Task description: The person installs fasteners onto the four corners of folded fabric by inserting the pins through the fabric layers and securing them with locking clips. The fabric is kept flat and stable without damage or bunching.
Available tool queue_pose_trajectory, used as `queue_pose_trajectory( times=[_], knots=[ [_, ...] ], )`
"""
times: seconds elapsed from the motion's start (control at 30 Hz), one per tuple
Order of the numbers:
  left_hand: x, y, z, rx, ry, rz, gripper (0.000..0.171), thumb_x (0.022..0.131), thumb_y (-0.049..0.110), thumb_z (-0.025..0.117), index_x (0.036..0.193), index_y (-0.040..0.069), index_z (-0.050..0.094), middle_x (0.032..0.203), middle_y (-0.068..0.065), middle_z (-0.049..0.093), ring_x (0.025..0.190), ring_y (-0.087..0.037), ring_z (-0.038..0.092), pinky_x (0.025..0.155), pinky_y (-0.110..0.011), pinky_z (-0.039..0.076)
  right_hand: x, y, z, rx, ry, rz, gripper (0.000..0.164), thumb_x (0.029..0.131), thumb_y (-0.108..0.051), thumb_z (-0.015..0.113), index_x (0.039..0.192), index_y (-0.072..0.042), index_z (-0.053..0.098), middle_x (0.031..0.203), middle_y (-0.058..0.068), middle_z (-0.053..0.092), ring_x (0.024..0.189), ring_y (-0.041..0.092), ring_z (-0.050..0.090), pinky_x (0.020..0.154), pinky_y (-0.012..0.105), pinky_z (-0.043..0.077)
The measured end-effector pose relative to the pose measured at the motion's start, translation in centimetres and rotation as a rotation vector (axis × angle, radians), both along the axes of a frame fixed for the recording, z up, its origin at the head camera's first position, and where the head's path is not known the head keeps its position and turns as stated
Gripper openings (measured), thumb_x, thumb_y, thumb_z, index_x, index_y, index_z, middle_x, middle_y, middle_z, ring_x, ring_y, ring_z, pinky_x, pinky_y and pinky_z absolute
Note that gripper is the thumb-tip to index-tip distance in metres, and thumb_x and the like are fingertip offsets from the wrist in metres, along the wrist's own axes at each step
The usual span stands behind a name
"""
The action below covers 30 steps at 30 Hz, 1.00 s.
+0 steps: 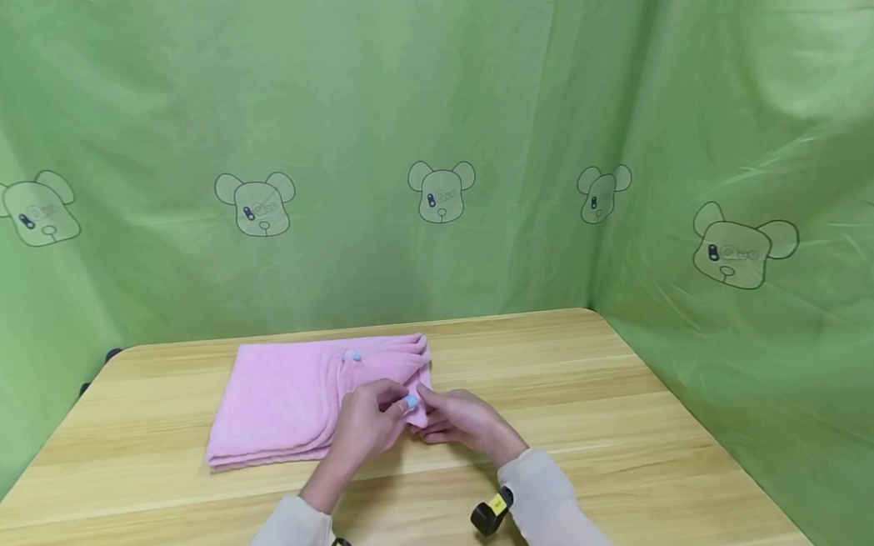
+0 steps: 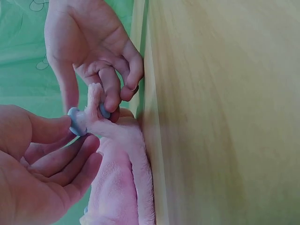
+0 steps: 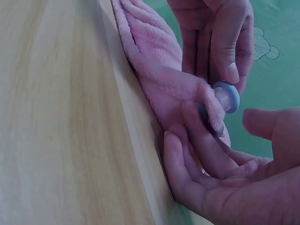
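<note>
A folded pink plush cloth (image 1: 279,395) lies on the table, its near right corner lifted between both hands. Through that corner goes a small light-blue fastener (image 3: 227,97) with a round cap and a clear stem; its other blue end (image 2: 104,111) sits on the opposite side of the cloth. My left hand (image 1: 371,419) pinches the cap between thumb and fingers. My right hand (image 1: 464,422) has its fingers curled round the cloth's corner, a fingertip against the fastener's other end, its thumb apart from the cap in the right wrist view.
Another light-blue fastener (image 1: 353,357) sits on the cloth toward its far edge. The wooden table (image 1: 606,463) extends to both sides. Green curtains (image 1: 346,145) with bear-head drawings hang behind and at the sides. Both sleeves carry a black wrist camera (image 1: 488,517).
</note>
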<state>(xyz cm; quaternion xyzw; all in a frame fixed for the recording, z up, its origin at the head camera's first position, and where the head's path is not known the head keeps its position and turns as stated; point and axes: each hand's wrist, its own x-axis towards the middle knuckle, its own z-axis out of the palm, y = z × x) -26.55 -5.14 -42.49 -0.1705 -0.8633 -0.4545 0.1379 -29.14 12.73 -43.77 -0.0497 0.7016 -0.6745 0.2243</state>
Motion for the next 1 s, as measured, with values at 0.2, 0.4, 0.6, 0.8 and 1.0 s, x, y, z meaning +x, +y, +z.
queue_pose_trajectory(
  times=[0.2,0.4,0.6,0.8,1.0],
  knots=[
    [0.07,0.18,-0.15,0.007,-0.016,-0.005,0.010,0.085,0.007,0.074,0.095,0.006,0.071,0.089,-0.004,0.074,0.086,-0.020,0.067,0.079,-0.044,0.055,-0.06,-0.04,-0.10,-0.002,0.000,0.015,0.045,0.099,-0.039,0.056,0.100,0.004,0.068,0.095,0.022,0.069,0.092,0.032,0.066,0.084,0.042,0.055],
    [0.18,0.27,-0.32,0.008,0.000,-0.009,0.011,0.085,0.004,0.073,0.096,0.004,0.071,0.089,-0.007,0.073,0.086,-0.020,0.067,0.078,-0.043,0.055,0.07,-0.07,-0.06,0.015,0.012,0.022,0.043,0.096,-0.035,0.061,0.101,0.007,0.067,0.094,0.022,0.070,0.090,0.032,0.066,0.085,0.043,0.054],
    [0.19,0.34,-0.42,0.009,0.001,-0.002,0.010,0.084,0.005,0.074,0.094,0.004,0.071,0.089,-0.007,0.073,0.084,-0.020,0.067,0.076,-0.042,0.056,-0.03,-0.08,-0.18,0.011,0.011,0.018,0.040,0.094,-0.033,0.063,0.100,0.006,0.068,0.089,0.019,0.071,0.086,0.030,0.068,0.082,0.041,0.056],
    [0.34,0.46,-0.55,-0.022,-0.005,-0.014,0.008,0.083,0.005,0.074,0.090,0.005,0.070,0.083,-0.005,0.072,0.076,-0.015,0.066,0.066,-0.035,0.056,-0.20,0.01,-0.37,-0.018,0.022,0.017,0.030,0.094,-0.024,0.063,0.097,0.005,0.069,0.080,0.012,0.071,0.079,0.025,0.068,0.076,0.036,0.057],
    [0.31,0.51,-0.64,-0.043,-0.026,-0.012,0.010,0.083,0.008,0.075,0.092,0.005,0.070,0.085,-0.006,0.072,0.077,-0.015,0.067,0.065,-0.033,0.056,-0.10,0.05,-0.31,-0.012,0.030,0.017,0.028,0.094,-0.022,0.063,0.095,0.005,0.069,0.076,0.009,0.071,0.076,0.022,0.068,0.074,0.036,0.057]
  ],
)
